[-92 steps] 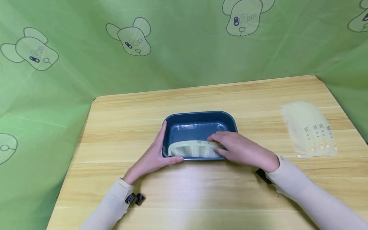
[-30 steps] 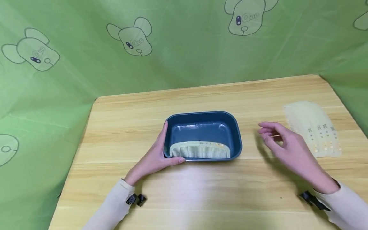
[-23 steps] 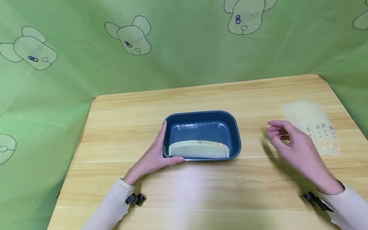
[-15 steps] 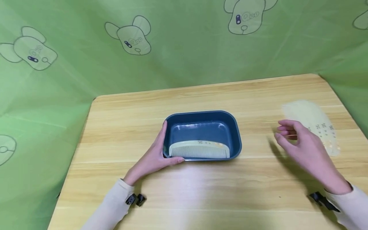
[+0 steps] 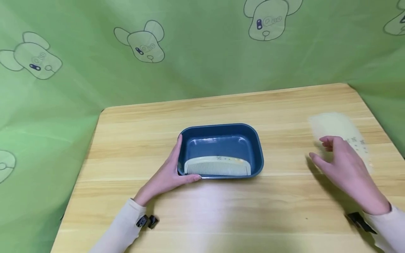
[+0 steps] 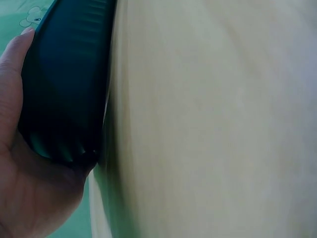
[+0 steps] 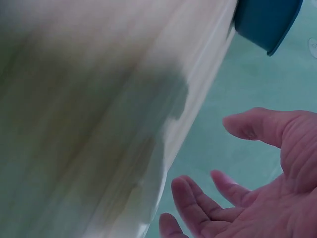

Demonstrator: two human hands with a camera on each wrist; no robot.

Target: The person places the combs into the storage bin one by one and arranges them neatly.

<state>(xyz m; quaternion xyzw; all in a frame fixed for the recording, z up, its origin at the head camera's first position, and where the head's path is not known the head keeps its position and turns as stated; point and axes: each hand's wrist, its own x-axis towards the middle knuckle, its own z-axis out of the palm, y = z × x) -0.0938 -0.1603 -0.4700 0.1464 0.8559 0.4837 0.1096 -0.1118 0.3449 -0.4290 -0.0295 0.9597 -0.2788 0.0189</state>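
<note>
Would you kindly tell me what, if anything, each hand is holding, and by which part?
The left hand holds the blue tray by its near-left corner; the right hand holds nothing.

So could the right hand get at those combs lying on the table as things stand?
Probably yes: the right hand looks empty, thumb and fingers apart, close by the overlapping combs, with nothing visible in its way.
</note>
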